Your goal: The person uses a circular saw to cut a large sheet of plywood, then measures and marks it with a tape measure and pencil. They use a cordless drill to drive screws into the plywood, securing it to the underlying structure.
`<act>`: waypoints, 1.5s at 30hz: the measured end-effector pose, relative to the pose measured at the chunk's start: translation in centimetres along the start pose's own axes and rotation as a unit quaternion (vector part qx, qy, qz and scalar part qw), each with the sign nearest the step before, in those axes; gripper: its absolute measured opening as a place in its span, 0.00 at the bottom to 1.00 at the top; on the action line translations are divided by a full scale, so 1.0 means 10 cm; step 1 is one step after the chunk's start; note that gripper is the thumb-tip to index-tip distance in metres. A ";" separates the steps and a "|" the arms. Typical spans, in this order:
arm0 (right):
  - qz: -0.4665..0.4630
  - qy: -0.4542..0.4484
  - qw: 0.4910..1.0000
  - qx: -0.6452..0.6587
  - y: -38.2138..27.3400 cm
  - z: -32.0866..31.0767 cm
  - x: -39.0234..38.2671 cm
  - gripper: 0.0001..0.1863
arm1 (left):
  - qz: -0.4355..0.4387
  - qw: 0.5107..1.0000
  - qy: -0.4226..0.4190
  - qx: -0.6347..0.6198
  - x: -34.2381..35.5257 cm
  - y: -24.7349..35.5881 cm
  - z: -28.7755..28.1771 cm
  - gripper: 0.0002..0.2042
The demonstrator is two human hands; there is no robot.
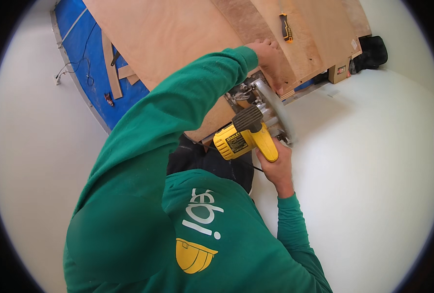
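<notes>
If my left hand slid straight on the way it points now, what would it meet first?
Probably the tool with the black and yellow handle, lying on the wood just past your left hand. Depth and the exact line are hard to judge.

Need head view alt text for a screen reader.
A person's right hand has its grip on the handle of a yellow circular saw at the edge of plywood; the left hand rests on the plywood beyond the saw. A yellow-and-black-handled tool lies farther up.
</notes>
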State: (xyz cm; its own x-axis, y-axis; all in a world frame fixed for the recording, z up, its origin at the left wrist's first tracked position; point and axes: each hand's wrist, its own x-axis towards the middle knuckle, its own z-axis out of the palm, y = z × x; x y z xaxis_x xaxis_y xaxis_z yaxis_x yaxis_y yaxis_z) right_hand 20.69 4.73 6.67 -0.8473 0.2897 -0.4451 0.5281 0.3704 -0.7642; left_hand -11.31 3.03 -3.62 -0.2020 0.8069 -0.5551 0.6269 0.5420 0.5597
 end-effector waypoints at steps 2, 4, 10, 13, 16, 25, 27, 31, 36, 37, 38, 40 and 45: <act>0.009 0.000 1.000 -0.003 0.00 0.00 0.01 0.11 | 0.012 1.000 0.020 -0.002 -0.05 0.00 0.01 0.69; 0.005 0.005 1.000 0.007 0.00 0.01 0.00 0.11 | 0.015 1.000 0.015 -0.001 -0.06 0.01 0.01 0.69; 0.004 0.006 1.000 0.001 0.03 0.01 -0.01 0.11 | 0.008 0.997 0.074 -0.012 -0.22 0.12 0.04 0.62; 0.004 0.008 1.000 0.005 0.05 0.00 0.00 0.12 | 0.015 0.983 0.159 -0.088 -0.54 0.08 0.14 0.49; 0.002 0.008 1.000 0.002 0.06 -0.01 0.01 0.12 | 0.023 0.950 0.242 -0.196 -1.02 0.03 0.33 0.35; 0.015 0.009 1.000 0.007 0.05 -0.03 0.01 0.12 | -0.045 0.874 0.395 -0.278 -1.89 0.85 1.17 0.27; 0.017 0.006 1.000 0.005 0.04 -0.04 0.02 0.13 | -0.059 0.866 0.396 -0.300 -1.78 0.91 1.29 0.27; 0.019 -0.009 1.000 -0.008 0.03 -0.09 0.03 0.13 | -0.105 0.847 0.421 -0.306 -1.63 0.93 1.44 0.29; 0.018 -0.018 1.000 -0.003 0.01 -0.11 0.03 0.14 | -0.179 0.844 0.387 -0.326 -1.64 0.93 1.43 0.30; 0.012 -0.015 1.000 -0.004 0.01 -0.11 0.03 0.14 | -0.191 0.844 0.380 -0.327 -1.62 0.93 1.42 0.29; 0.005 -0.013 1.000 -0.004 0.01 -0.11 0.03 0.14 | -0.201 0.844 0.373 -0.329 -1.61 0.93 1.41 0.29; 0.002 -0.016 1.000 -0.006 0.01 -0.10 0.04 0.14 | -0.186 0.837 0.401 -0.322 -1.58 0.93 1.40 0.26; 0.001 -0.017 1.000 -0.007 0.02 -0.11 0.04 0.14 | -0.146 0.831 0.434 -0.317 -1.54 0.91 1.41 0.22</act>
State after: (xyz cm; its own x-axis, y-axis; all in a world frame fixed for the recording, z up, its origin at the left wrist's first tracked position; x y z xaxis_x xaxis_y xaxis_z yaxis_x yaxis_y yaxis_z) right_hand 20.51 5.85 6.84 -0.8473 0.2600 -0.4631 0.5308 0.3824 -0.7564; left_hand 8.12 -7.75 1.39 -0.9142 0.3365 -0.2258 -0.0105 0.5373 0.8433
